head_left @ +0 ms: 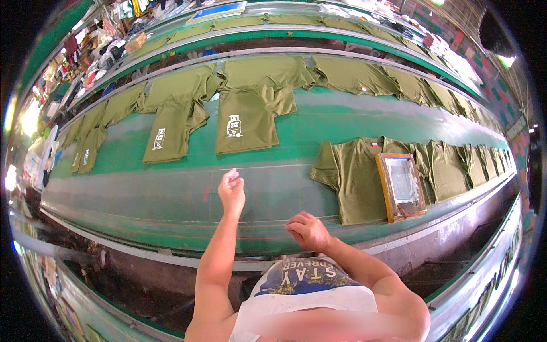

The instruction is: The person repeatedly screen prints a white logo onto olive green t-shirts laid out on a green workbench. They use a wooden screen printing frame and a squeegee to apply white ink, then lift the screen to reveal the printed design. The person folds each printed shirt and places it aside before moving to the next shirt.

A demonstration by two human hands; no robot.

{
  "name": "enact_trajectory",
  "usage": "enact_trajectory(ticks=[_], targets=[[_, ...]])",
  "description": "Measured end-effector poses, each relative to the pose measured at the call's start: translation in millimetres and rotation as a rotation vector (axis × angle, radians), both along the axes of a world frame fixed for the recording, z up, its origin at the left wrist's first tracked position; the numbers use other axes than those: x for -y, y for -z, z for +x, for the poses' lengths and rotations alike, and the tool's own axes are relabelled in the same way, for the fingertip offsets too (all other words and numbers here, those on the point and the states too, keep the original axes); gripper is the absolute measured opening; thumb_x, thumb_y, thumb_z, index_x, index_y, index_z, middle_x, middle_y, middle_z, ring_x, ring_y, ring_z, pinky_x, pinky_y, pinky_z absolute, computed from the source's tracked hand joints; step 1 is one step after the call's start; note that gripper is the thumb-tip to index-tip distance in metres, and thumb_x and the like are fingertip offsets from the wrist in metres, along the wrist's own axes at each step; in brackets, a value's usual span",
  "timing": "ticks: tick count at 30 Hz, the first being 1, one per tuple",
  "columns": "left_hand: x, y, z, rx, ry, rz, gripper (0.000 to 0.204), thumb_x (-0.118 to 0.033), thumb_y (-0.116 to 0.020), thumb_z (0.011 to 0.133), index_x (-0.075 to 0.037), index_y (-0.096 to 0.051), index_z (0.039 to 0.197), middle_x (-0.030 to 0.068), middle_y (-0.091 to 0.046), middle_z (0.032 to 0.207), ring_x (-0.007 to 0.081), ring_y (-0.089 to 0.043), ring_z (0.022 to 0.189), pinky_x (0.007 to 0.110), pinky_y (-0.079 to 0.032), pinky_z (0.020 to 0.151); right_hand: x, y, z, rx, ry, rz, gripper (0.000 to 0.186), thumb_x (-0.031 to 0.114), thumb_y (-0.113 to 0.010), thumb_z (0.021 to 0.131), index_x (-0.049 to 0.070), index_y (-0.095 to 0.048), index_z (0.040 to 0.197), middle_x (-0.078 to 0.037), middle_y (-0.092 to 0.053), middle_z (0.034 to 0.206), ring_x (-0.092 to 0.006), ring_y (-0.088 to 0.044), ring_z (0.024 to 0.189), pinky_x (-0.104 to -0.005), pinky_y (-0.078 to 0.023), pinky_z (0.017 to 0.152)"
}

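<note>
Above the green printing table (182, 188), my left hand (231, 185) is raised with its fingers curled in; nothing shows in it. My right hand (307, 231) hovers by the table's near edge, its fingers bent toward the palm and apparently holding nothing. Ahead of my left hand lies a folded olive T-shirt (250, 117) with a white gas-cylinder-shaped print. Another printed olive T-shirt (171, 128) is to its left. Right of my right hand, an olive T-shirt (359, 182) is spread flat. A wooden-framed printing screen (401, 185) rests on its right part.
A row of olive T-shirts (450, 165) runs along the near right side. More olive shirts (359, 77) line the far side. Beyond stands a second long table (199, 33) with shirts and a blue-faced frame (217, 11). Piled cloth and boxes (105, 45) crowd the far left.
</note>
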State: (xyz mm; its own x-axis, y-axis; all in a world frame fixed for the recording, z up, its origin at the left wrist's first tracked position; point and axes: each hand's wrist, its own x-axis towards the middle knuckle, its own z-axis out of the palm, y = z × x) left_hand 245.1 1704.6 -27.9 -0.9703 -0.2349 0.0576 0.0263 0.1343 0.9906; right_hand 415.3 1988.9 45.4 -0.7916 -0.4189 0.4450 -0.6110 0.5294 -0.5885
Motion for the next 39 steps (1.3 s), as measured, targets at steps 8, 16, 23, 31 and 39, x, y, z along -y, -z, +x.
enact_trajectory(ticks=[8,16,23,31,39], targets=[[-77,4,50,0.297,0.017,0.303,0.046,-0.005,-0.076,0.102,0.001,-0.066,0.146,0.0119,-0.075,0.116,0.0187,-0.076,0.089,0.035,-0.066,0.068,-51,-4,43,0.042,0.001,-0.068,0.018,0.001,-0.082,0.089,0.008,-0.08,0.105,-0.011,-0.079,0.104,-0.0359,-0.075,0.096,-0.048,-0.063,0.083],[-86,22,85,0.205,-0.083,0.172,0.037,0.002,-0.069,0.106,0.006,-0.065,0.142,0.0117,-0.074,0.1,0.0175,-0.073,0.068,0.032,-0.064,0.056,-114,7,79,0.127,0.021,-0.159,0.015,0.004,-0.083,0.088,0.008,-0.08,0.103,-0.013,-0.079,0.1,-0.0377,-0.076,0.094,-0.049,-0.063,0.084],[-94,24,80,0.169,-0.196,0.07,0.036,0.003,-0.069,0.103,0.005,-0.067,0.139,0.0103,-0.073,0.097,0.0168,-0.072,0.066,0.031,-0.06,0.052,-156,-1,87,0.151,0.016,-0.22,0.007,0.008,-0.084,0.088,0.007,-0.078,0.093,-0.013,-0.077,0.092,-0.0381,-0.075,0.09,-0.05,-0.062,0.08],[-97,27,73,0.215,-0.245,0.034,0.038,0.003,-0.071,0.099,0.0,-0.07,0.137,0.0071,-0.072,0.094,0.0149,-0.067,0.064,0.028,-0.055,0.05,-170,4,92,0.108,-0.021,-0.193,0.015,0.016,-0.088,0.091,0.009,-0.075,0.091,-0.011,-0.074,0.091,-0.0366,-0.073,0.089,-0.0507,-0.059,0.078],[-100,14,69,0.303,-0.242,0.137,0.032,-0.002,-0.07,0.103,0.002,-0.072,0.135,0.0044,-0.069,0.098,0.0124,-0.063,0.069,0.027,-0.054,0.059,-231,-14,112,0.11,0.134,-0.07,0.012,0.015,-0.084,0.092,0.009,-0.075,0.095,-0.009,-0.071,0.091,-0.0349,-0.071,0.089,-0.0499,-0.058,0.079]])
